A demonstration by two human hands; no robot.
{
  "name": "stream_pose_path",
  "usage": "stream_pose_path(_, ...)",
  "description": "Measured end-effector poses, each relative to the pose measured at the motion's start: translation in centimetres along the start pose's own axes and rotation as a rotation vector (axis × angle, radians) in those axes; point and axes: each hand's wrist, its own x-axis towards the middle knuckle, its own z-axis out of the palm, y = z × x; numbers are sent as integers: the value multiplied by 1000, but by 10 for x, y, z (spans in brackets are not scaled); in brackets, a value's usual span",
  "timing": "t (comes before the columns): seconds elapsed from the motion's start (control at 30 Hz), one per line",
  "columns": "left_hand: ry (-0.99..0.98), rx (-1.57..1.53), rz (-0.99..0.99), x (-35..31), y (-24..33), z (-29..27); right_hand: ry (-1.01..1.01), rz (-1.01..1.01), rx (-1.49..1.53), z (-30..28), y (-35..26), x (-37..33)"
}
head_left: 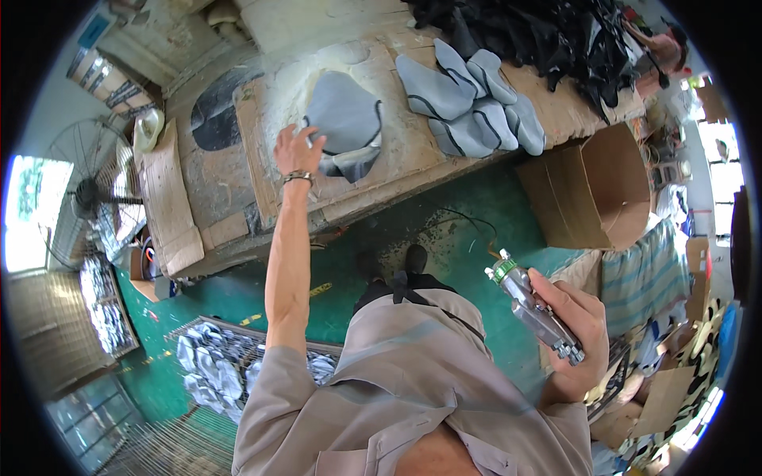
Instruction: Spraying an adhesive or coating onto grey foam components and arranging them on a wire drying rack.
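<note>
Watching remotely, I see the gray piece [343, 111] on the table [216, 186], right of the left hand [298, 152], whose loosely spread fingers meet its left edge; its long axis runs front to back. The right hand [583, 321], curled around a metal tool [533, 303], is well apart.

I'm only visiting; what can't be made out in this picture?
Head view:
Underside of the grey fabric piece: hidden by its top.
Whether the left hand pinches it: fingers cover the contact.
Palm side of the metal tool: hidden by the right hand.
Far end of the black pile: cut off by the upper edge.
What the co-worker handles: too small and blurred.
</note>
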Motion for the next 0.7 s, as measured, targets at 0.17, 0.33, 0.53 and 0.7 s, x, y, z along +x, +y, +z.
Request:
stream_pose_path(0.17, -109, -17, -107, 15, -16, 14, -69, -138, 43, -28, 35, -1)
stream_pose_path(0.33, -173, -34, -164, 20, -17, 24, -68, -103, 75, -51, 64, 1)
stream_pose_path(0.53, -173, -115, -175, 19, -17, 27, 70, -79, 78, -56, 98, 10)
stream_pose_path(0.7, -176, -166, -229, 14, -21, 25, 105, -126, 134, -55, 91, 33)
